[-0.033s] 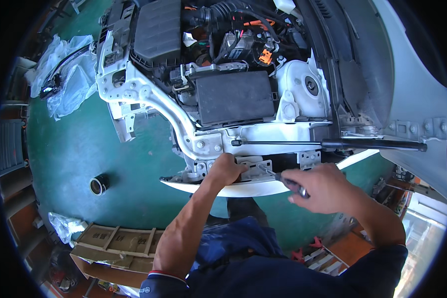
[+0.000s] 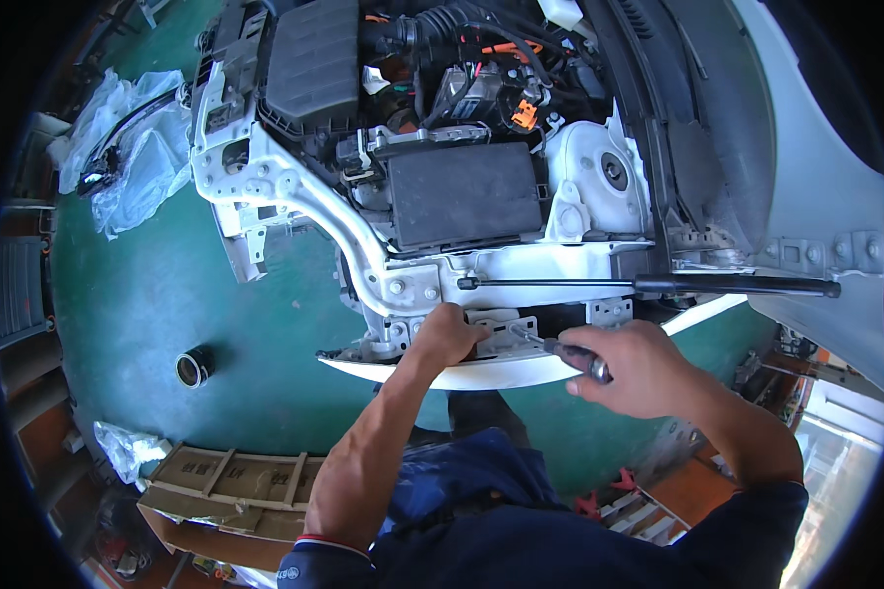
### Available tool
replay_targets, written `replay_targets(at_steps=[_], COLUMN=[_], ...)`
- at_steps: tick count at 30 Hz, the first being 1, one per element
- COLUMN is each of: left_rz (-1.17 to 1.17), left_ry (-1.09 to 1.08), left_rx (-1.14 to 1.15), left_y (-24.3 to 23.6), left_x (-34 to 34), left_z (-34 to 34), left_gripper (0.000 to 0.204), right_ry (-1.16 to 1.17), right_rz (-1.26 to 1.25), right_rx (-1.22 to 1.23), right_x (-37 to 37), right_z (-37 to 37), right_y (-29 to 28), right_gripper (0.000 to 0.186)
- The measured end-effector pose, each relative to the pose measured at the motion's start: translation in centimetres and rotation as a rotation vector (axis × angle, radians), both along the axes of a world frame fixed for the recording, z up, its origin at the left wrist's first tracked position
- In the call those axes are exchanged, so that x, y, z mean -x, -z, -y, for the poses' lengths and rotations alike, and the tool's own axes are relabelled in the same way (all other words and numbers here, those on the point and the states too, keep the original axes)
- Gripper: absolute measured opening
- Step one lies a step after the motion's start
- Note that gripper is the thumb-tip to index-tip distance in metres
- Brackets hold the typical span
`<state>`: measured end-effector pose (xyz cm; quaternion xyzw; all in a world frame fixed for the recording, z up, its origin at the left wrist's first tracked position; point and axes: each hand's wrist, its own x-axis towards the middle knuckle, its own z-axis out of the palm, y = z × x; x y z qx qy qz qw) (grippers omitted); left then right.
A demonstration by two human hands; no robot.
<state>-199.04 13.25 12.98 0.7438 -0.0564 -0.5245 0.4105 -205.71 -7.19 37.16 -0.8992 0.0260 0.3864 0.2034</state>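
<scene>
My right hand (image 2: 631, 367) is wrapped round the handle of a screwdriver (image 2: 580, 359). The screwdriver's metal shaft points left, with its tip at a pale metal bracket (image 2: 501, 326) along the car's side. At the bracket's left end my left hand (image 2: 448, 335) is closed, its fingers curled down; what they grip is hidden. Below both hands curves a white fender (image 2: 506, 376), whose upper edge lies close to my left hand. A white inner body rail (image 2: 550, 263) runs just beyond the bracket.
A black gas strut (image 2: 697, 284) crosses just beyond my right hand, joining the raised hood (image 2: 825, 196). The engine bay holds a black box cover (image 2: 467, 193). On the green floor are a dark ring-shaped part (image 2: 194, 367), plastic sheeting (image 2: 142, 182) and a cardboard box (image 2: 231, 476).
My right hand has turned and shifted slightly, tilting the screwdriver's handle a little upward. The left hand stays in place.
</scene>
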Motion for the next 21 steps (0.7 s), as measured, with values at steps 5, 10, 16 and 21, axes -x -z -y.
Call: replay_targets(at_steps=[5,10,16,21], left_rz=[0.044,0.072,0.023,0.021], left_ry=[0.025,0.042,0.027,0.022], left_rx=[-0.011,-0.01,-0.006,-0.021], left_y=[0.8,0.4,1.2,1.3], left_x=[0.1,0.1,0.1,0.2], left_z=[0.2,0.2,0.4,0.4], left_gripper=[0.051,0.052,0.053,0.052], right_ry=[0.905,0.557,-0.518,0.649], right_rz=[-0.043,0.03,0.047,-0.145], right_rx=[-0.352,-0.109,0.285,-0.219], right_x=[2.7,3.1,1.0,2.4], right_z=[-2.0,-2.2,-0.8,-1.8], right_y=[1.1,0.2,-1.1,0.8], right_gripper=[0.058,0.057,0.046,0.046])
